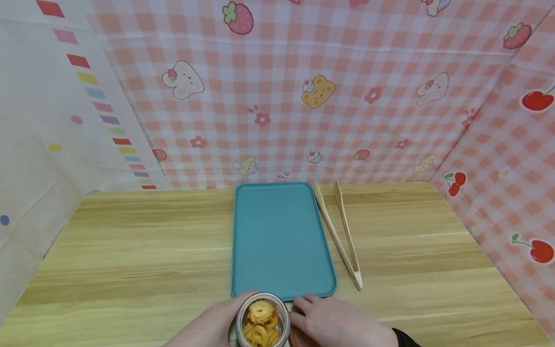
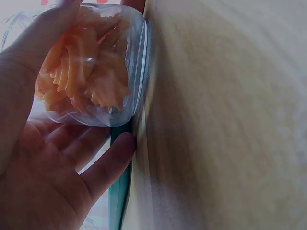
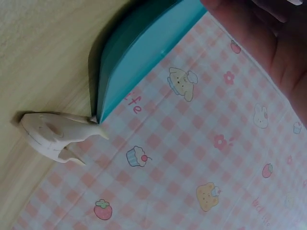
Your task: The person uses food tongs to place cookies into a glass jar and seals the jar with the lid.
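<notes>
A clear round jar stands open at the front of the table, holding yellow ring-shaped and ruffled snack pieces. My left hand holds the jar from its left side; in the left wrist view the thumb lies across the near face, with fingers behind and below. On the other side is my right hand, its fingertips right at the jar's wall and its fingers loosely bent. The right hand's palm side is mostly hidden. Just beyond the jar lies a teal rectangular tray with nothing on it.
Wooden tongs lie along the tray's right side, hinge end toward me and arms spread apart. The wood-grain table extends to both sides. A pink checked cloth rises behind it, with cloth walls at left and right.
</notes>
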Demonstrator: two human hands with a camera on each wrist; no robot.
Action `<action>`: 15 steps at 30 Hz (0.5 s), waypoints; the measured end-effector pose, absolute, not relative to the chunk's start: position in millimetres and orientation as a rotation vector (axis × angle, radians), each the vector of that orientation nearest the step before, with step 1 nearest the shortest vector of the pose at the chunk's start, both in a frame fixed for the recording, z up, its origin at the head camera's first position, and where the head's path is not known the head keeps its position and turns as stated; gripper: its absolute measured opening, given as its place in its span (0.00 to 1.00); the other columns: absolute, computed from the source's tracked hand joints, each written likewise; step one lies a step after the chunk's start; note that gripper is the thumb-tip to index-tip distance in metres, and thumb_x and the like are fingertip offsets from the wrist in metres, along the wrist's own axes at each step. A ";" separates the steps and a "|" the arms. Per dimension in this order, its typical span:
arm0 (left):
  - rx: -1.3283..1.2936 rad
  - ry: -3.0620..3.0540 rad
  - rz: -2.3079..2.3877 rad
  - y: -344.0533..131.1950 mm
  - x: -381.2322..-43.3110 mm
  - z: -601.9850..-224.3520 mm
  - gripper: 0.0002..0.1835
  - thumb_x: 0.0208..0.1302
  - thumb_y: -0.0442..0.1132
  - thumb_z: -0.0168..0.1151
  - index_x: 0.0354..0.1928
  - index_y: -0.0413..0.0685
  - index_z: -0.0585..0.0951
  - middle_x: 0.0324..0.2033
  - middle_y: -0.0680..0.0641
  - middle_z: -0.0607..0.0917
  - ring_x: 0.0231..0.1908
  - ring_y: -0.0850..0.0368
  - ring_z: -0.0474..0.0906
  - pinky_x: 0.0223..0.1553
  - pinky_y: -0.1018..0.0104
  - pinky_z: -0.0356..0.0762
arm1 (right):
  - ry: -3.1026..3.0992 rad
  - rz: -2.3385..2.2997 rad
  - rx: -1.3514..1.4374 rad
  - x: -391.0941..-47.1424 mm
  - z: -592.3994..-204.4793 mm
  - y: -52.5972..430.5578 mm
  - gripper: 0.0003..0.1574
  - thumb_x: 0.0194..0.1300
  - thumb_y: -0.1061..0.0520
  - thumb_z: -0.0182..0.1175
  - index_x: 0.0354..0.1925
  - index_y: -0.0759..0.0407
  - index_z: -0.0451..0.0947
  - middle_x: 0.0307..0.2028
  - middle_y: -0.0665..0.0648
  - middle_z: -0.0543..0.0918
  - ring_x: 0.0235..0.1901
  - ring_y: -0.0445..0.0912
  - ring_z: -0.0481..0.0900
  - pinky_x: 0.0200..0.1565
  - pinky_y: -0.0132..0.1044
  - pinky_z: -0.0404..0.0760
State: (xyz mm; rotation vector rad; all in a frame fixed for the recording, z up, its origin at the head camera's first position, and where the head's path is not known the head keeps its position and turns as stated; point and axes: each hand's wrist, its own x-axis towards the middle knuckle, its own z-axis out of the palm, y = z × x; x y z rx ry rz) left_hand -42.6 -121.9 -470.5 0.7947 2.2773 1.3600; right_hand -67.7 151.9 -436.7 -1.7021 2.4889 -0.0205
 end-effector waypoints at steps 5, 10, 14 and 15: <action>0.780 2.270 1.360 -121.8 -43.0 -467.9 0.42 0.50 0.60 0.71 0.68 0.68 0.65 0.53 0.62 0.78 0.50 0.65 0.75 0.49 0.64 0.74 | 2.402 -0.166 -1.490 -72.8 -421.3 160.0 0.33 0.64 0.32 0.54 0.59 0.48 0.74 0.48 0.44 0.73 0.41 0.36 0.69 0.37 0.27 0.72; 0.794 2.329 1.334 -120.2 -42.6 -466.7 0.43 0.48 0.61 0.71 0.67 0.69 0.66 0.52 0.63 0.78 0.50 0.65 0.75 0.50 0.64 0.74 | 2.517 -0.382 -1.386 -78.0 -399.1 174.0 0.44 0.56 0.27 0.59 0.63 0.49 0.72 0.48 0.43 0.70 0.42 0.36 0.68 0.37 0.28 0.73; 0.840 2.361 1.317 -121.3 -43.0 -469.7 0.42 0.48 0.61 0.71 0.67 0.66 0.66 0.51 0.63 0.78 0.49 0.65 0.75 0.49 0.63 0.74 | 2.614 -0.520 -1.370 -79.9 -388.0 176.4 0.44 0.54 0.31 0.63 0.65 0.46 0.71 0.50 0.44 0.70 0.39 0.35 0.69 0.33 0.25 0.72; 0.845 2.354 1.319 -121.7 -43.2 -470.4 0.42 0.49 0.60 0.71 0.67 0.65 0.66 0.51 0.63 0.78 0.49 0.65 0.75 0.49 0.63 0.74 | 2.619 -0.551 -1.364 -80.1 -385.1 174.9 0.43 0.55 0.31 0.62 0.65 0.45 0.71 0.50 0.44 0.70 0.39 0.35 0.69 0.33 0.24 0.72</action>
